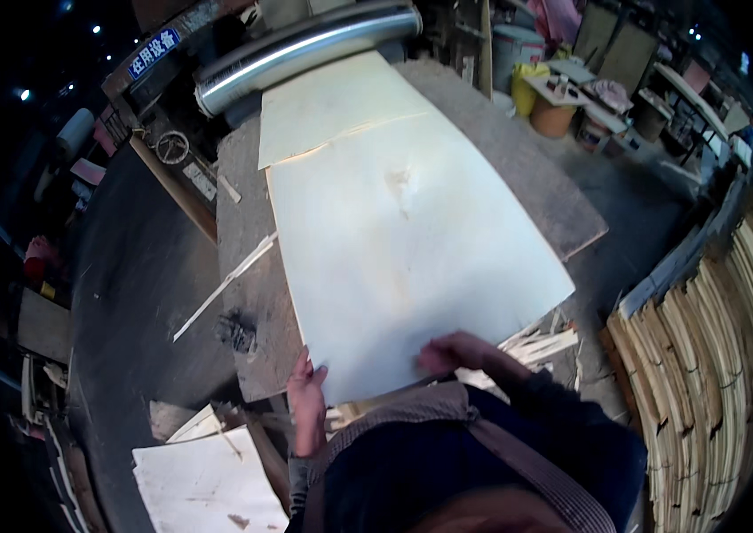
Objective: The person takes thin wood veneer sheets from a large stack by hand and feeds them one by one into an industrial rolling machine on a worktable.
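Observation:
A large pale wood veneer sheet (403, 240) lies lengthwise on the worn table in front of me. Its far end overlaps or meets another veneer sheet (332, 98), which reaches up to a shiny metal roller (305, 58). My left hand (307, 398) is at the near left edge of the closer sheet, thumb and fingers apart, touching or nearly touching that edge. Over the near part of the same sheet, right of the middle, hovers or rests my right hand (455, 354); motion blurs its fingers, and nothing shows in it.
Tall stacks of veneer (705, 355) stand at the right. More veneer pieces (203, 480) lie at the lower left, and scraps (541, 346) by the table's near right corner. A thin strip (225, 286) sticks out past the table's left side. A handwheel (172, 147) sits left of the roller.

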Available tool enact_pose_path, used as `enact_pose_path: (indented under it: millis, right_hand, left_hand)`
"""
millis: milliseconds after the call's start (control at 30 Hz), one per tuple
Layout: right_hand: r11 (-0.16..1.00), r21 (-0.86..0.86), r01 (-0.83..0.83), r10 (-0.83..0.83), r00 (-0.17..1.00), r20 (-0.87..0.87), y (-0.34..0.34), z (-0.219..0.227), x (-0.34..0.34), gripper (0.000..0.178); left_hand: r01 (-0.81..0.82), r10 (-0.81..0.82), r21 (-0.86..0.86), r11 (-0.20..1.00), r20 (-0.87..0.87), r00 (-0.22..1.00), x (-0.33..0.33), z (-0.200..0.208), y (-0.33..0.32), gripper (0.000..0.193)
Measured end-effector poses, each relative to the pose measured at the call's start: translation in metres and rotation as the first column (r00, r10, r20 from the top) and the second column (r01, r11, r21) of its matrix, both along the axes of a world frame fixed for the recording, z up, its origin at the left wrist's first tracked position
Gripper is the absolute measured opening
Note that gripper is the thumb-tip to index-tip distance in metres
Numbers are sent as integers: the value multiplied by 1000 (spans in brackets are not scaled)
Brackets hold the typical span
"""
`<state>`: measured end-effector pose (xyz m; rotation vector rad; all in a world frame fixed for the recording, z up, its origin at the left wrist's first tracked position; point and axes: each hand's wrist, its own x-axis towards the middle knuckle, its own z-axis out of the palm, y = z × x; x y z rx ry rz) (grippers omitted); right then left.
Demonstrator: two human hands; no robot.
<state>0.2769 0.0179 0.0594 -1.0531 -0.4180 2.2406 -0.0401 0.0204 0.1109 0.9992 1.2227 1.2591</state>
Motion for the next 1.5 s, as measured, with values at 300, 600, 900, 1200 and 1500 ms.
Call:
enact_pose_path:
  millis: [300,600,900,1200,1500]
  right_hand:
    - [999,-46,-17,28,968,251,-46,28,29,50]
    - [984,-14,176,-168,957,235,-47,33,15,34]
    - [963,207,172,-191,978,78,120,-16,46,34]
    - [804,144,577,-523,801,-293,246,20,2,8]
    - [983,181,36,-36,999,-3,109,5,-8,30]
  left_hand:
    - [-87,79,23,996,238,968,-13,59,5,49]
    - [-208,208,-23,978,214,954,-35,45,22,44]
    - [-51,5,-29,998,-829,560,-26,-95,25,60]
    - [-132,-15,-107,985,-829,559,0,-79,11,79]
    - [-175,99,-113,978,-486,868,-25,-86,19,50]
